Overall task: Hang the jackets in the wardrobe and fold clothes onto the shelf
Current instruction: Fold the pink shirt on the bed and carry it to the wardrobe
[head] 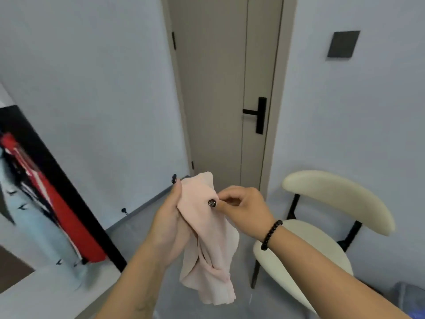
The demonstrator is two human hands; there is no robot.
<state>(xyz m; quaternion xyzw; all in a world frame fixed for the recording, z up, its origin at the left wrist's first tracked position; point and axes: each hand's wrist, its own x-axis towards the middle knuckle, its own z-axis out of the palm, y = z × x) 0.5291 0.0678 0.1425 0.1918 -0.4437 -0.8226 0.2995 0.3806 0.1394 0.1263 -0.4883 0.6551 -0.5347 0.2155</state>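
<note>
Taupe door (213, 93), flat panel, black lever handle (256, 113). Cream chair (326, 226) at right: rounded padded seat and curved backrest, thin black legs. At left, red garment (69, 217) and pale blue garment (34, 226) hang against a black panel. Pale pink garment (211, 245), held up mid-air in front of the door: thin, soft, limp, bunched at top, loose folds hanging below. Left hand (170, 226) grips the bunched upper edge. Right hand (243, 203) pinches the cloth near the top; black bead bracelet (271, 234) on wrist.
</note>
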